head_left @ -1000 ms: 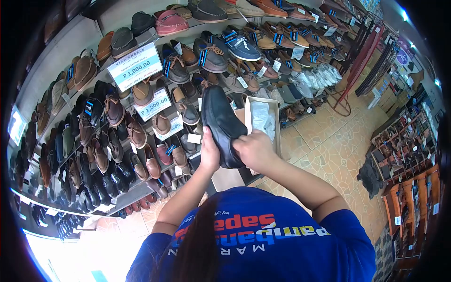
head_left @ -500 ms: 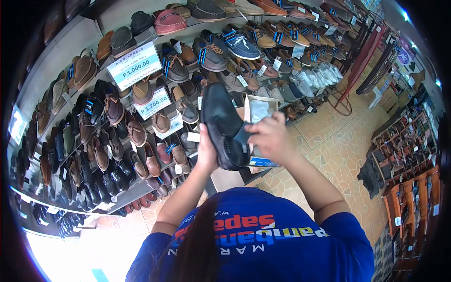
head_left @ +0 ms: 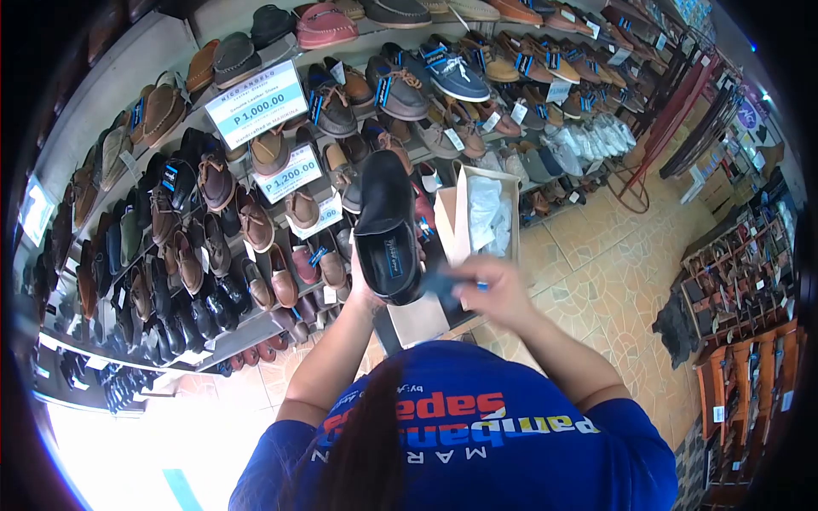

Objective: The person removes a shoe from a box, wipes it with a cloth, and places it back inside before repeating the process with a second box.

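"What are you seeing from over there?"

"Mostly a long shoe rack [head_left: 234, 342], curving past us. Below it a cardboard box [head_left: 461, 213] is standing uncovered, with white wrapping [head_left: 487, 209] lying inside."

"And the black shoe [head_left: 383, 217]?"

"It's hanging in the air just left of the box, toe pointing away. It's looking fairly light to me, stiff at the sole, softer on top, perhaps a bit slippery where it's shining. I'd be gripping it around the heel and the side."

"What are the hands doing?"

"The left hand [head_left: 361, 277] is cupping the shoe's side from beneath, fingers mostly hiding. The right hand [head_left: 498, 294] is curling closed, pinching some dark scrap [head_left: 440, 287] beside the heel. It's blurring, so I can't say whether it's cloth."

"Anything changing?"

"Half a second ago the shoe was tilting sideways; now its opening is facing up and the small blue label [head_left: 393, 257] inside is showing. The right hand is sitting lower, nearer the heel."
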A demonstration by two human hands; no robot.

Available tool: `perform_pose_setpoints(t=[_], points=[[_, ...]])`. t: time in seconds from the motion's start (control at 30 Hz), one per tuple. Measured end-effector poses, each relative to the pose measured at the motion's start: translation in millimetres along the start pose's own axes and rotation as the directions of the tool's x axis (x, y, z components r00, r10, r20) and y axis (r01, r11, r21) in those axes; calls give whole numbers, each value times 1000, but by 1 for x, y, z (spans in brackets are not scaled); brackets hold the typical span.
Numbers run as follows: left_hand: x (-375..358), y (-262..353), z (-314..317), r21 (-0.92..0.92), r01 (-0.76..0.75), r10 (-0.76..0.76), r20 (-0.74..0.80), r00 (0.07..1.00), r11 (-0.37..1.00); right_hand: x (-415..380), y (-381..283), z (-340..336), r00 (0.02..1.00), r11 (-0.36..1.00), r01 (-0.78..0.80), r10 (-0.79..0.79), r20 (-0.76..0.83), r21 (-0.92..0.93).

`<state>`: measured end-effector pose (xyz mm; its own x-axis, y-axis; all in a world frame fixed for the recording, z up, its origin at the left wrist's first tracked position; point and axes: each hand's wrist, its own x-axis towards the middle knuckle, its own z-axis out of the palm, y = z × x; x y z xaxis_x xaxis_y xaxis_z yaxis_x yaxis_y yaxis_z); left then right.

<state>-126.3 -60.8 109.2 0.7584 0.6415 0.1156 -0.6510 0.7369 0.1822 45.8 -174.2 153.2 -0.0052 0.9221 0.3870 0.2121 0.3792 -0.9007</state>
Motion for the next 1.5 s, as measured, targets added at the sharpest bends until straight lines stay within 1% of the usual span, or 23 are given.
perform_pose_setpoints(t=[0.03, 0.07, 0.1, 0.13, 0.2, 0.23, 0.3, 0.33, 0.37, 0.4, 0.47, 0.53, 0.7, 0.8, 0.93, 1.03, 1.07, 1.1, 1.17, 1.27, 1.37, 1.43, 1.5], points=[[-1, -6, 6, 14, 12, -12, 34, 999, 1000, 6, 0, -5, 987, 980, -96, 117, -115, 172], [5, -13, -12, 147, -5, -2, 41, 999, 989, 16, -2, -14, 962, 980, -151, 176, -208, 129], [7, -21, -6, 124, -1, 12, -92, 996, 992, 21, 10, -10, 934, 975, -124, 178, -309, 186], [7, -27, 1, -63, 34, -39, -87, 995, 997, 13, 16, -2, 952, 976, -152, 186, -244, 154], [15, -28, -16, -47, 43, -47, -73, 996, 998, -7, 16, -3, 968, 959, -251, 252, 13, 132], [21, -25, -21, 156, 17, -8, -59, 998, 988, -13, 20, -14, 962, 953, -271, 264, 70, 134], [25, -25, -22, 148, -10, 53, -290, 956, 989, -28, 32, -38, 938, 939, -317, 289, 190, 137], [32, -23, -32, 183, 7, 50, -305, 951, 983, -30, 32, -53, 906, 871, -422, 404, 123, 251], [37, -19, -43, 218, 18, 53, -318, 947, 976, -32, 41, -69, 908, 842, -383, 418, -10, 381], [38, -18, -46, 325, 93, 72, -463, 883, 941, -33, 50, -85, 888, 805, -321, 439, -138, 500], [46, -20, -56, 352, 158, 38, -490, 871, 922, -30, 58, -115, 868, 821, -151, 376, -323, 550], [50, -14, -105, 372, 216, -30, -447, 894, 903, -30, 66, -146, 862, 809, -140, 384, -332, 571], [36, -20, -187, 300, 321, -8, -720, 694, 898, -30, 82, -204, 825, 809, -150, 419, -378, 569], [22, -22, -265, 263, 338, -16, -768, 640, 904, -36, 100, -232, 774, 782, -190, 491, -400, 594], [20, -41, -289, 275, 316, 87, -862, 500, 908, -37, 120, -258, 728, 711, -278, 595, -341, 646], [15, -49, -326, 456, 701, 535, -836, 126, 548, -29, 130, -271, 705, 698, -346, 634, -317, 626], [12, -46, -329, 391, 731, 478, -873, 101, 560, -25, 132, -274, 704, 697, -353, 637, -314, 624], [17, -51, -316, 351, 634, 427, -903, 36, 689, -20, 135, -278, 704, 697, -356, 638, -312, 623], [12, -48, -324, 402, 649, 382, -906, 181, 646, -13, 141, -283, 709, 692, -369, 641, -294, 620], [6, -48, -340, 395, 546, 387, -912, 136, 739, -12, 155, -287, 711, 657, -375, 656, -252, 654], [20, -47, -310, 527, 820, 718, -659, 226, 226, -13, 164, -290, 722, 607, -366, 664, -196, 706], [50, -65, -283, 905, 418, 935, -211, 285, 77, -13, 167, -293, 727, 590, -353, 662, -184, 726], [90, -84, -177, 809, 393, 822, 182, 539, -436, -12, 171, -296, 727, 592, -334, 657, -199, 734]])
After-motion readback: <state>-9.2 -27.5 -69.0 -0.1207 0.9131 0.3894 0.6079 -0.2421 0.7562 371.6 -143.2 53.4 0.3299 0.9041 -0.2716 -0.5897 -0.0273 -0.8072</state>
